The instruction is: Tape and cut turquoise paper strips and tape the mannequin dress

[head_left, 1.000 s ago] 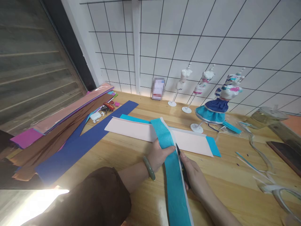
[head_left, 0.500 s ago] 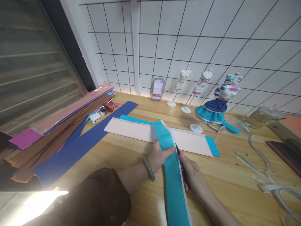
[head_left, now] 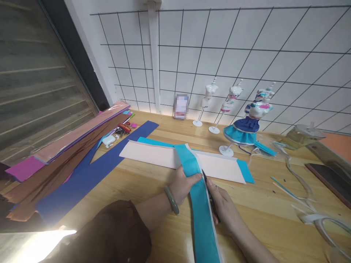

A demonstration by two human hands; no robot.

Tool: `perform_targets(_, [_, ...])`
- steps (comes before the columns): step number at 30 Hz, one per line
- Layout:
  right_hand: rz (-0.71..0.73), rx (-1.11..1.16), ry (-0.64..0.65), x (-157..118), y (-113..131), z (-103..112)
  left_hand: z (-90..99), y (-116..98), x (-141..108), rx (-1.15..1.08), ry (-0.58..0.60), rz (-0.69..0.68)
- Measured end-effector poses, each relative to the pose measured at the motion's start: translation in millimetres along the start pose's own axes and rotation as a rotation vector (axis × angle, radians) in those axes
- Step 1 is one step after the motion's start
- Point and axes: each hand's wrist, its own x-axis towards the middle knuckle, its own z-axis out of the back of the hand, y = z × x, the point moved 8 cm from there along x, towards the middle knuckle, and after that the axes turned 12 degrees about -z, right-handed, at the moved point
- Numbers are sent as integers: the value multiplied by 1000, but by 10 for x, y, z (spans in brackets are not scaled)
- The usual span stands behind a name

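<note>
A long turquoise strip (head_left: pixel 201 215) with a white edge runs from the middle of the table toward me. My left hand (head_left: pixel 183 184), a green bangle (head_left: pixel 172 201) on its wrist, grips the strip with the thumb on top. Closed around dark scissors (head_left: pixel 211 204) is my right hand (head_left: pixel 223 201), just right of the strip; the blade tip lies at the white edge. Beneath the strip's far end lies a pale pink strip (head_left: pixel 222 166), with another turquoise piece (head_left: pixel 245 171) showing under it.
Blue (head_left: pixel 109 164) and brown strips (head_left: pixel 79 149) lie at the left, near a white earphone case (head_left: pixel 109 140). Small mannequins stand at the back, one in a blue skirt (head_left: pixel 241 131). Ribbon (head_left: pixel 298 179), a dark tablet-like object (head_left: pixel 329 182) and a glass jar (head_left: pixel 304 135) are at the right.
The view has shifted slightly, so the scene sits a little lower and further left. Both hands keep their holds on the strip and the scissors.
</note>
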Motion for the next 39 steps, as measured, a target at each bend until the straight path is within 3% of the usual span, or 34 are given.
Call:
perform_targets(17, [-6, -76, 6, -27, 68, -47, -11, -28, 32, -140, -46, 36])
perform_targets(25, [6, -93, 18, -49, 88, -73, 54, -13, 60, -62, -87, 28])
perform_targets(39, [1, -26, -8, -71, 99, -20, -8, 7, -13, -19, -32, 26])
